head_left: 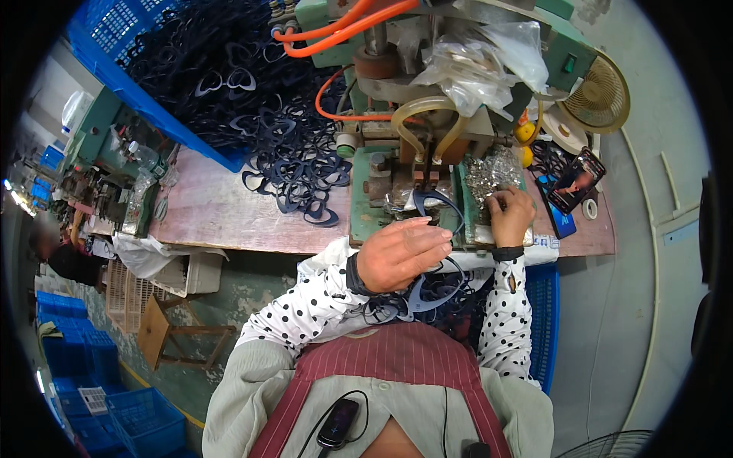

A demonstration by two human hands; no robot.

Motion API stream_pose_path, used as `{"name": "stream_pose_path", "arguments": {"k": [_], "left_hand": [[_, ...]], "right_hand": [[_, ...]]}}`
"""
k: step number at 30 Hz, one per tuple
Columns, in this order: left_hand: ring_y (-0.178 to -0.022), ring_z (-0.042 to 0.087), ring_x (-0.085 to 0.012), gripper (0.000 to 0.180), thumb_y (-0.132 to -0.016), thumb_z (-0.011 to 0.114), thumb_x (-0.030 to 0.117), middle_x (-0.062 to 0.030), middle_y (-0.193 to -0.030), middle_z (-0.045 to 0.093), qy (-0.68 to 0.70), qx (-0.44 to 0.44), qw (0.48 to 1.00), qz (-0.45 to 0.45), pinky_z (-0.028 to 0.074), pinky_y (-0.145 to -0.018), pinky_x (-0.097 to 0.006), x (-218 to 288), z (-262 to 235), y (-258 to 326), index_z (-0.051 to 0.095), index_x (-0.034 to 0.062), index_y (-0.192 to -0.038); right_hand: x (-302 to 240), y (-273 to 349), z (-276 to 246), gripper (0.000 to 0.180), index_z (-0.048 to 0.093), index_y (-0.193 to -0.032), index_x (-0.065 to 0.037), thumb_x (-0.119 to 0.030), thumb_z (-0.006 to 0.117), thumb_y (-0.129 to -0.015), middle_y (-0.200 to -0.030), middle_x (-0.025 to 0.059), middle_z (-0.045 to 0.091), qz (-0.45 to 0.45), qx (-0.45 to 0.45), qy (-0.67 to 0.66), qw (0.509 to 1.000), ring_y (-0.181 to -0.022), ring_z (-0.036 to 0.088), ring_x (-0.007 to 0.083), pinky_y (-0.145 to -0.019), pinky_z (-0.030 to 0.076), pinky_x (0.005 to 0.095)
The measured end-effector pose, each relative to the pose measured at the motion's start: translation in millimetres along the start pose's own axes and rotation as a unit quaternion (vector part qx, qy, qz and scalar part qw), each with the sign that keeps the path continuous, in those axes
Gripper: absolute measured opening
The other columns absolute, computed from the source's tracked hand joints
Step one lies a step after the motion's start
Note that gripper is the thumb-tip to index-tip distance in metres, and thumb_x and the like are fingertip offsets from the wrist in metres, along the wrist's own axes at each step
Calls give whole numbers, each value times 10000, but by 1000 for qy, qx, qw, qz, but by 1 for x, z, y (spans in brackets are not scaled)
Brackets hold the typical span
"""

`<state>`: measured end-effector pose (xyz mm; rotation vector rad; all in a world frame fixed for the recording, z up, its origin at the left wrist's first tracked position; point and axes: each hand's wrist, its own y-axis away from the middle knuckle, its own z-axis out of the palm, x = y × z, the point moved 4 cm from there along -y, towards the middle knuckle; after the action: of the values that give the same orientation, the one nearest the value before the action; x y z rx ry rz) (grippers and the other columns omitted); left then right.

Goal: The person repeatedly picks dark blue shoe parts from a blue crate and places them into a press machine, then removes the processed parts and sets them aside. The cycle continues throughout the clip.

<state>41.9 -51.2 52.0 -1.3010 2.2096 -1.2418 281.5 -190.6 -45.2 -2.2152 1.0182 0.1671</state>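
Hidden: the left hand [403,253] covered most of a dark blue frame [435,204] at the middle, so its fingers' grip was hard to see.
Left hand: lay flat, fingers out, on the frame.
Right hand [510,216]: curled, pinching small shiny bits [491,172] right of middle.
Machine [427,91]: top cut off.
Bag: clear plastic bag [477,65], crumpled, at the top.
Crate: blue crate [122,69], upper left, full of frames.
Phone [574,180]: right side of the worktop [221,214].
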Motion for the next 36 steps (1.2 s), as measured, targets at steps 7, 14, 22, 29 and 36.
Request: {"name": "stream_pose_path", "arguments": {"k": [7, 14, 22, 29, 36], "left_hand": [[-1018, 583, -181, 305, -859, 659, 376, -16, -1182, 631, -133, 111, 984, 33, 401, -928, -433, -8, -11, 40, 649, 189, -1100], [-1167, 459, -319, 295, -763, 724, 205, -115, -1238, 538, -417, 61, 848, -321, 305, -945, -454, -145, -53, 99, 648, 97, -1027], [-1291, 381, -333, 254, -735, 714, 311, -142, -1355, 484, -370, -63, 793, -481, 281, -1001, -536, -208, -43, 167, 722, 136, -919], [-1254, 457, -297, 173, -727, 734, 275, -68, -1336, 530, -281, -56, 894, -344, 279, -1025, -483, -163, -79, 155, 726, 144, -839], [-685, 579, -296, 161, -726, 686, -4, -92, -786, 631, -190, 195, 937, -217, 442, -627, -380, -70, -76, 60, 604, 49, -854]], "right_hand": [[-9, 2, 0, 270, 705, -920, -117, -230, 793, -691, -1230, 71, 578, -32, -1, 42, 999, -1180, 468, 318, -966, 319, 498], [-2, 5, -7, 95, 678, -876, -111, -166, 706, -804, -907, 57, 657, 14, 92, -25, 995, -976, 566, 280, -881, 377, 431], [-4, 4, -8, 119, 669, -964, -51, -110, 650, -862, -870, 93, 679, 47, 83, -127, 987, -787, 628, 286, -714, 482, 368], [-24, -3, -20, 84, 682, -925, -23, -62, 652, -857, -843, 104, 690, 138, 25, -254, 957, -767, 651, 168, -689, 499, 277], [-92, -18, -55, 147, 709, -955, 8, -23, 670, -817, -801, 16, 668, 110, -47, -436, 892, -683, 550, 75, -627, 432, 217]]}}
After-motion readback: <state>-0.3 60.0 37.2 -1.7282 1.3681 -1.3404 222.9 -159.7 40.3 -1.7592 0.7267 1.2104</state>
